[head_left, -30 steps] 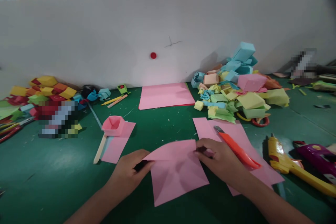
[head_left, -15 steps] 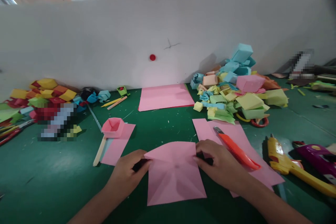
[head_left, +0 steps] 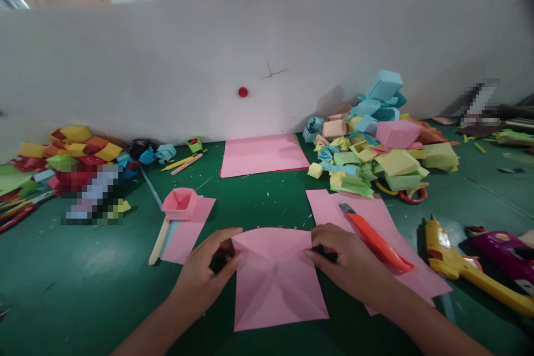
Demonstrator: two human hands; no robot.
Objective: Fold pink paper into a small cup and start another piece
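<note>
A creased pink paper square [head_left: 277, 283] lies on the green mat [head_left: 83, 283] in front of me. My left hand [head_left: 204, 275] pinches its upper left corner. My right hand [head_left: 350, 261] pinches the upper right corner. The sheet shows diagonal fold lines that meet near its middle. An orange utility knife [head_left: 377, 239] rests on another pink sheet [head_left: 375, 217], just beyond my right hand.
A small folded pink box [head_left: 180, 202] sits on a pink strip with a wooden stick at left. A pink paper stack [head_left: 263, 154] lies by the white partition. Heaps of folded coloured paper [head_left: 375, 139] stand right and left. A yellow glue gun [head_left: 459, 267] lies at right.
The pink sheet was turned from a tilted position to lie square before me, and its raised top edge came down flatter. Both hands kept hold of its upper corners.
</note>
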